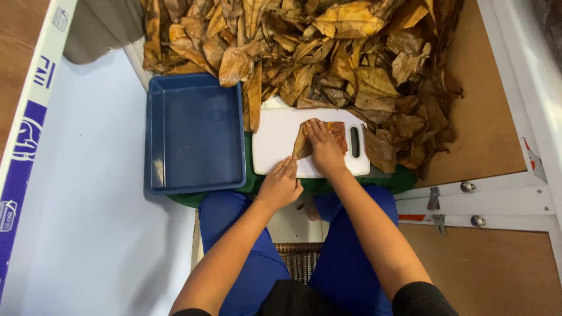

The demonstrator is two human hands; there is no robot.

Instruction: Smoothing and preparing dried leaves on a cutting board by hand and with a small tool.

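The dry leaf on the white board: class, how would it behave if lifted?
The brown leaf under the right hand looks curled and papery: probably very light, brittle, apt to crack. Creased like the pile, it likely won't lie flat.

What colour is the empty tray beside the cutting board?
Dark blue tray, clearest in the head view.

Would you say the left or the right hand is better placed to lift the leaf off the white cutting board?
Probably the right hand: it lies flat on the dry brown leaf, while the left hand rests at the cutting board edge.

Leaf pile (328, 52) cut off by top edge; right hand (325, 149) hides part of leaf (336, 131).
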